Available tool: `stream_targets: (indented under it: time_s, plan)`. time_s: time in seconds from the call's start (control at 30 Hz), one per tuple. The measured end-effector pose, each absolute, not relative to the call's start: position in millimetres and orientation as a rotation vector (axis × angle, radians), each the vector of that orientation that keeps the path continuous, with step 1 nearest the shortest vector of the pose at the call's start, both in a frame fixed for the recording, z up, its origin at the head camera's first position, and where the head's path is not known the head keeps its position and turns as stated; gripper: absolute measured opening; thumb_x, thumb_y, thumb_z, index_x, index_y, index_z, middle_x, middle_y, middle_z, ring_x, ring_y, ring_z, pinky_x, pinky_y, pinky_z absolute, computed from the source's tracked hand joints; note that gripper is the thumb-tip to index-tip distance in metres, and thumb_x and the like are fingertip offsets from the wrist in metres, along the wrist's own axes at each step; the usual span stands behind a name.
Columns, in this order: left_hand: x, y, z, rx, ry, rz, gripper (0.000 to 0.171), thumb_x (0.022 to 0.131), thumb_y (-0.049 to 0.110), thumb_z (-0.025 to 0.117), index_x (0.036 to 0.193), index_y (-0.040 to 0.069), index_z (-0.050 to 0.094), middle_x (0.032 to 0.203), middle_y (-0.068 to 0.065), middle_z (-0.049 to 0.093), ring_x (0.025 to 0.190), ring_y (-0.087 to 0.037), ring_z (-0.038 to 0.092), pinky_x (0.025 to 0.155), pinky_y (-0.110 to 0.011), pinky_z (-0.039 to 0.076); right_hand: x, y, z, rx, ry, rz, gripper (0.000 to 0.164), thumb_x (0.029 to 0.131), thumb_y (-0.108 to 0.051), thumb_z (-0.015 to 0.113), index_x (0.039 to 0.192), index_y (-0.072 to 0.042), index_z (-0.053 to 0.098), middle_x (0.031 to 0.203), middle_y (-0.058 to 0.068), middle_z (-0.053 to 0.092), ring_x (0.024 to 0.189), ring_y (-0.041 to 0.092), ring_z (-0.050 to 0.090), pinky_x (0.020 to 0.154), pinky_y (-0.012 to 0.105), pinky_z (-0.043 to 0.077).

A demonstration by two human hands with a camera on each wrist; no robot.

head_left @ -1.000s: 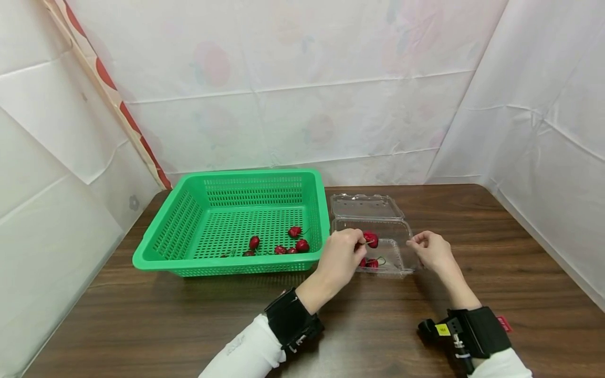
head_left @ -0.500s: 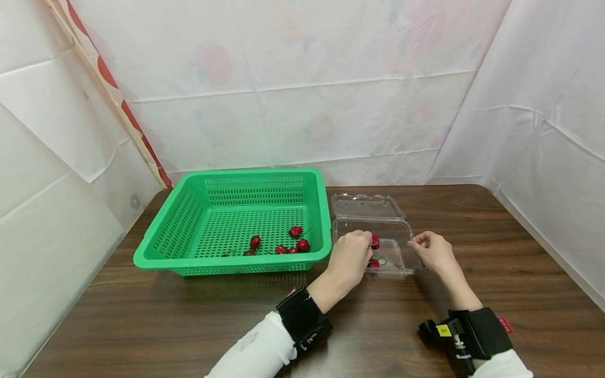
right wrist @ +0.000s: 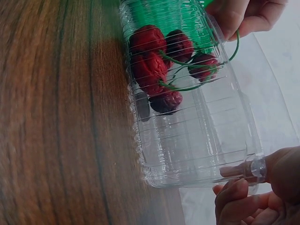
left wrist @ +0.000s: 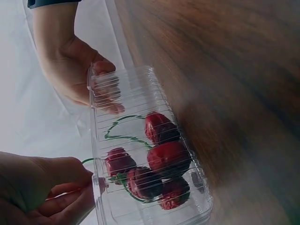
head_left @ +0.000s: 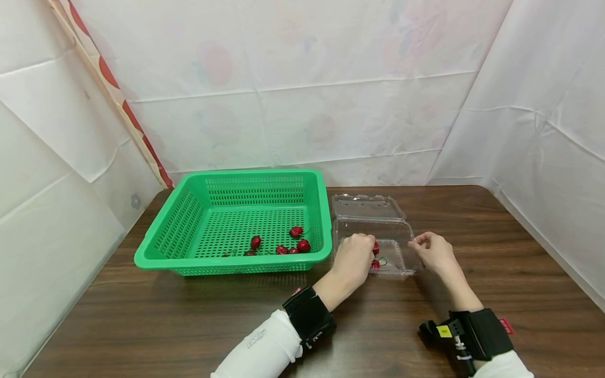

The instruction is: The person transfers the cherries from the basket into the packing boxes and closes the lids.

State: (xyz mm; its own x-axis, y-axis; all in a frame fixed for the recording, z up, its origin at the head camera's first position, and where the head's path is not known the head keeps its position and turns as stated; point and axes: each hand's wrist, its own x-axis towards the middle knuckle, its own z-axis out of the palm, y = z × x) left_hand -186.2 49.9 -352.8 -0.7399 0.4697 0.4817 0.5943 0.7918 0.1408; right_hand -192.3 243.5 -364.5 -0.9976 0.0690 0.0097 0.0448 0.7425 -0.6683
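In the head view my left hand is over the near left part of a clear plastic clamshell box. Its fingers pinch the green stem of a red cherry, which hangs inside the box wall in the right wrist view. Several more cherries with green stems lie at the bottom of the box, seen through its ribbed side. At the box's right rim, my right hand pinches the edge between thumb and fingers. The box lid is folded back, away from me.
A green perforated basket stands left of the box, close to it. Several dark red cherries lie in its near right part. Brown wood-grain table lies under everything, with white sheeting behind and at both sides.
My left hand has moved slightly right and lower into the box, taking the cherry down with it. The right hand keeps its grip on the rim.
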Motion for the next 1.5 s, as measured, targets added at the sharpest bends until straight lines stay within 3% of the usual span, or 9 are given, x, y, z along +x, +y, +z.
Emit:
stream_targets:
  time_s: [0.27, 0.67, 0.97, 1.5]
  plan:
    - [-187, 54, -355, -0.74, -2.64, -0.35, 0.01, 0.077, 0.008, 0.065, 0.067, 0.01, 0.063, 0.065, 0.0, 0.061, 0.058, -0.012, 0.06, 0.047, -0.024, 0.046, -192, 244, -365, -0.082, -2.893, 1.096, 0.024, 0.089, -0.016, 0.051, 0.092, 0.008, 0.051, 0.051, -0.001, 0.049, 0.04, 0.012, 0.048, 0.045, 0.028, 0.038]
    - [-190, 56, -361, -0.699, -2.777, -0.348, 0.018, 0.078, 0.003, 0.064, 0.062, 0.01, 0.058, 0.06, -0.001, 0.058, 0.058, -0.013, 0.06, 0.044, -0.025, 0.046, -193, 244, -366, -0.084, -2.888, 1.104, 0.023, 0.089, -0.015, 0.051, 0.092, 0.008, 0.051, 0.053, 0.002, 0.05, 0.04, 0.012, 0.048, 0.044, 0.028, 0.038]
    - [-191, 56, -361, -0.694, -2.831, -0.331, 0.009, 0.077, 0.005, 0.065, 0.07, 0.009, 0.062, 0.069, -0.003, 0.063, 0.063, -0.015, 0.062, 0.049, -0.028, 0.049, -193, 244, -365, -0.101, -2.89, 1.12, 0.023, 0.089, -0.016, 0.051, 0.093, 0.007, 0.05, 0.054, 0.004, 0.052, 0.04, 0.013, 0.048, 0.044, 0.029, 0.038]
    - [-182, 51, -349, -0.71, -2.809, -0.287, 0.011, 0.08, 0.006, 0.062, 0.07, 0.01, 0.062, 0.069, -0.002, 0.062, 0.061, -0.015, 0.06, 0.047, -0.028, 0.048, -194, 244, -366, -0.106, -2.887, 1.135, 0.023, 0.089, -0.016, 0.051, 0.092, 0.007, 0.05, 0.055, 0.005, 0.052, 0.04, 0.012, 0.048, 0.044, 0.029, 0.038]
